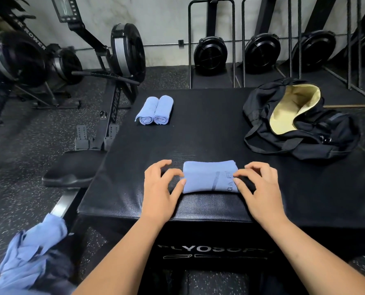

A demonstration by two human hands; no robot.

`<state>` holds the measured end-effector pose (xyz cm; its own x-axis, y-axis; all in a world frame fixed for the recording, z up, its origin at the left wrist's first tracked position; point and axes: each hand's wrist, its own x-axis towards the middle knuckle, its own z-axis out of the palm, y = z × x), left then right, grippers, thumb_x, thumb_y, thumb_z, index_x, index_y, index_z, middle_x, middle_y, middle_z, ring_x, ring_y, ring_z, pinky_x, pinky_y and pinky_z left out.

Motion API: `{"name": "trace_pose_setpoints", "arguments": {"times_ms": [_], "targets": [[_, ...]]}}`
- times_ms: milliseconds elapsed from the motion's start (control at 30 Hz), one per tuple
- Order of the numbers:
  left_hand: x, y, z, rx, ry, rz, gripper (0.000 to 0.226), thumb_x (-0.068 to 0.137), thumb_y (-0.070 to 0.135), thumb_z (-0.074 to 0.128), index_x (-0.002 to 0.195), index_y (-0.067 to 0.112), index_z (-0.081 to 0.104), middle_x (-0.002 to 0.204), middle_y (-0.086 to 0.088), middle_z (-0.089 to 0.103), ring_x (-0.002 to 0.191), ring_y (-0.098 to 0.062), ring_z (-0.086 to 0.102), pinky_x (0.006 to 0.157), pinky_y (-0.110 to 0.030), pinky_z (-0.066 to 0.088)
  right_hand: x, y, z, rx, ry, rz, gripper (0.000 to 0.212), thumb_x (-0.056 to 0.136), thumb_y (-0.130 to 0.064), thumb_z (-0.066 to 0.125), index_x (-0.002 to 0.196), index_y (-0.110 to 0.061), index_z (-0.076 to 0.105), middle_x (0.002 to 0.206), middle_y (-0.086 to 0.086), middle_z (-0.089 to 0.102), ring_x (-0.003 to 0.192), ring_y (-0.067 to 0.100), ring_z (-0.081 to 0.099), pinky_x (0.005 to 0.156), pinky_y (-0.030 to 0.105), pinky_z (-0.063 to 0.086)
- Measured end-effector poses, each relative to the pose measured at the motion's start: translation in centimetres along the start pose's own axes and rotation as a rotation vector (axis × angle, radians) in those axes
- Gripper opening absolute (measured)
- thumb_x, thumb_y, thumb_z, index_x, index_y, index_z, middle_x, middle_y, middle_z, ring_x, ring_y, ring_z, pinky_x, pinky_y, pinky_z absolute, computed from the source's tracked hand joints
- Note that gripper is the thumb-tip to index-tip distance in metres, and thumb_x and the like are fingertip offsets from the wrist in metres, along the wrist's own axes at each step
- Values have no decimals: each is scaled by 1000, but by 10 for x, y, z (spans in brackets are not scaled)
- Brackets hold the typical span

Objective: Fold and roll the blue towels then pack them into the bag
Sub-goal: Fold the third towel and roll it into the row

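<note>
A blue towel, folded into a thick roll, lies near the front of the black padded box. My left hand pinches its left end between thumb and forefinger, the other fingers arched above the box. My right hand pinches the right end the same way. Two finished rolled blue towels lie side by side at the box's far left. The black bag sits at the far right, unzipped, its pale yellow lining showing and nothing visible inside.
A heap of loose blue towels lies at the lower left beside the box. A rowing machine seat and rail stand just left of the box. More rowing machines line the back wall.
</note>
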<state>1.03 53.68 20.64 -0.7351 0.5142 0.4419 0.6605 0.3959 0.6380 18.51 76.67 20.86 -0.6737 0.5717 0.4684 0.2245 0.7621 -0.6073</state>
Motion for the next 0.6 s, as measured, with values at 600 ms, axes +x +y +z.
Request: {"name": "trace_pose_setpoints", "arguments": {"times_ms": [600], "targets": [[5, -12, 8, 50, -76, -70, 39, 95, 63, 53, 89, 33, 76, 139, 18, 57, 143, -14, 32, 119, -40, 32, 7, 11, 6, -28, -96, 89, 44, 85, -67, 56, 95, -29, 74, 111, -23, 61, 117, 8, 46, 102, 40, 41]]}}
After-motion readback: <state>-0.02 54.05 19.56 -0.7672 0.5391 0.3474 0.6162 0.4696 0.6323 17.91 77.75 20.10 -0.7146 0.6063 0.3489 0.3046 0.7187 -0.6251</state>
